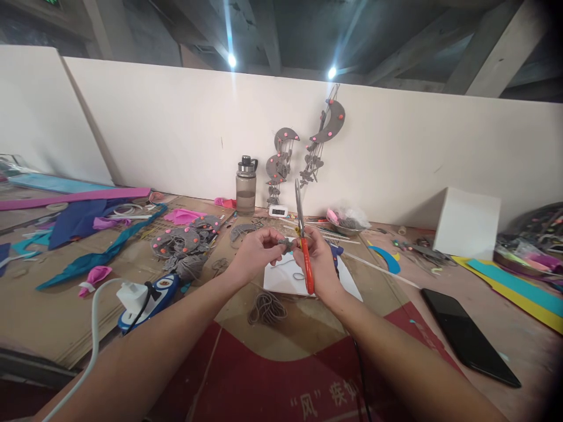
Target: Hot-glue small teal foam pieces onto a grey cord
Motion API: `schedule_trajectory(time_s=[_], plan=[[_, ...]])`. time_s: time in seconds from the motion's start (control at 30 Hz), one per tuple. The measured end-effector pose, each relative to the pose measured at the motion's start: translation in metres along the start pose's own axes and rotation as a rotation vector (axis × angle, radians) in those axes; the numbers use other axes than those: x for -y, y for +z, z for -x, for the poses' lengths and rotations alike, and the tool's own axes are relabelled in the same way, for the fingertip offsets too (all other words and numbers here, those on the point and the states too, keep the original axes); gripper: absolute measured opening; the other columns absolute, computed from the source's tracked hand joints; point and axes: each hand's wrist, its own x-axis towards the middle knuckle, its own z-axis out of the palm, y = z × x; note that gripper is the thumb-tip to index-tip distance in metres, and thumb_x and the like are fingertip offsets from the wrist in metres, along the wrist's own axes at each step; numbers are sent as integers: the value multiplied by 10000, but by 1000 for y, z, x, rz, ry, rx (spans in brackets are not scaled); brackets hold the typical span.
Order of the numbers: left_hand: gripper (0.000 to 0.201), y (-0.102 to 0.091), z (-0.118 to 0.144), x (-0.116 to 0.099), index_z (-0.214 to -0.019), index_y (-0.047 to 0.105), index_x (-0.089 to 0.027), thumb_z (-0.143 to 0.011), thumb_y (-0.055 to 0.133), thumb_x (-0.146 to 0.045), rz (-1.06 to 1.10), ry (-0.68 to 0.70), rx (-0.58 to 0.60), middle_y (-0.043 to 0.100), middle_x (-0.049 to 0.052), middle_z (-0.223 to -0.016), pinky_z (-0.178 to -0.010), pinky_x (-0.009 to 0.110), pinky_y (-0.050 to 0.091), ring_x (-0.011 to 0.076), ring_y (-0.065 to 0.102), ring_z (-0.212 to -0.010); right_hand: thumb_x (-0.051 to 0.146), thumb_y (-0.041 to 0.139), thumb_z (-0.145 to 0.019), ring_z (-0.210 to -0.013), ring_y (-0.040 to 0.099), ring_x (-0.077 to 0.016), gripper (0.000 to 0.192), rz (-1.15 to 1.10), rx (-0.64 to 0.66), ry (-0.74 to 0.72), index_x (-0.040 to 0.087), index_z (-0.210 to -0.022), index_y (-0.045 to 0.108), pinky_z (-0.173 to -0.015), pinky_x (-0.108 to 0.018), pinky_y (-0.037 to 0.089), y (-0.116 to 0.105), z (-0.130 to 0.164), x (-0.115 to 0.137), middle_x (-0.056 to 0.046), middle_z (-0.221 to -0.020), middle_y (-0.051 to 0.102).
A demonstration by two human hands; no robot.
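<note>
My right hand (323,264) is closed around scissors (308,272) with red handles, their blades pointing up and away. Between the fingertips of my left hand (259,252) is a small grey felt piece (287,244), which the right fingertips also meet. Both hands are over a white sheet (281,280), where a thin grey cord loops. Partly behind my right hand lies a blue glue gun (336,253). A bundle of grey cord (267,308) rests on the cardboard, nearer to me than the sheet.
Grey felt moons with coloured dots (176,241) and a power strip (152,299) lie at left. A bottle (246,187) and small clock (278,211) stand by the white partition, where moon hangings (332,123) are. A phone (468,334) lies at right.
</note>
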Motion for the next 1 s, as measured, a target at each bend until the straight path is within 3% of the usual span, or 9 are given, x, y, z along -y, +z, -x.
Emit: schedule_trajectory(time_s=[0.23,0.47,0.67,0.87,1.0], plan=[[182,-2,-2,1,-782,561,-147,-693,686,-244,7,1,-18,577,-14,-617,-478,217,404,76,498,-479,216,682,-646,-612,473,-94,463,4,-11,-28,234,-1048,453,-546,-222,391,1,0,-1,46,-748,549],[170,-2,-2,2,-774,578,-141,-695,684,-247,-10,-11,-4,571,-15,-628,-483,219,403,72,487,-484,257,682,-677,-565,434,-75,413,-11,-6,4,235,-1029,467,-507,-210,362,1,0,-2,58,-734,530],[158,-7,-6,7,-792,598,-158,-687,685,-239,104,-32,-77,535,-42,-582,-453,202,340,54,426,-453,312,689,-681,-597,443,-83,429,-13,-38,0,241,-1033,454,-496,-205,344,-3,-2,-3,40,-764,530],[123,-10,-7,6,-737,601,-160,-672,676,-233,218,-35,-96,531,-36,-636,-475,201,358,58,452,-510,329,669,-697,-566,391,-74,438,-16,49,0,254,-1052,424,-483,-201,325,-1,1,2,44,-767,503],[147,-11,-6,1,-735,585,-154,-677,676,-255,248,-37,-98,615,13,-722,-513,205,392,102,559,-635,337,663,-710,-581,390,-83,430,4,87,12,262,-1057,421,-487,-203,328,2,4,6,49,-746,450]])
